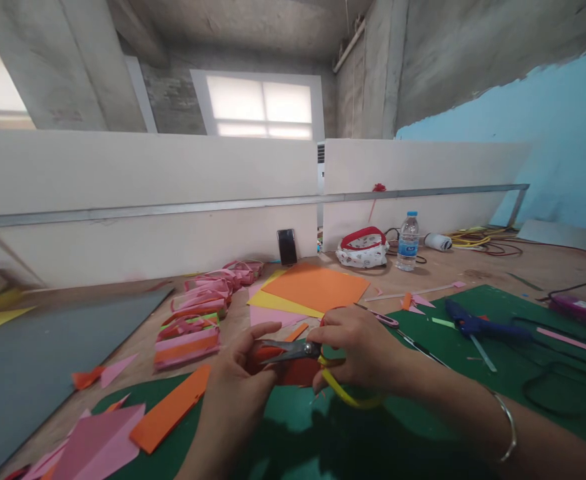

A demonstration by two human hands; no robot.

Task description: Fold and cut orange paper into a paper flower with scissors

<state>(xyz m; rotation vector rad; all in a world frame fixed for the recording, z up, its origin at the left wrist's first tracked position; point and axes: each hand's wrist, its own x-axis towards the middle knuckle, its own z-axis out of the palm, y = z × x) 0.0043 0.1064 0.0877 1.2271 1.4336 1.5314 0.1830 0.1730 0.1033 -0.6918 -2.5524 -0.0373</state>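
My right hand (360,350) grips a pair of scissors (293,350) with yellow handles, fingers through the loops. The steel blades point left toward my left hand (245,373). That hand pinches a small red-orange paper piece (297,371), which sits between the blades. Both hands hover over a green cutting mat (293,433). A silver bangle (507,427) circles my right wrist.
Orange and yellow sheets (315,287) lie behind the hands, pink folded strips (197,313) to the left, an orange strip (170,410) and pink scraps at front left. A blue glue gun (477,327), water bottle (407,241), phone (287,247) and pouch (363,248) stand further back.
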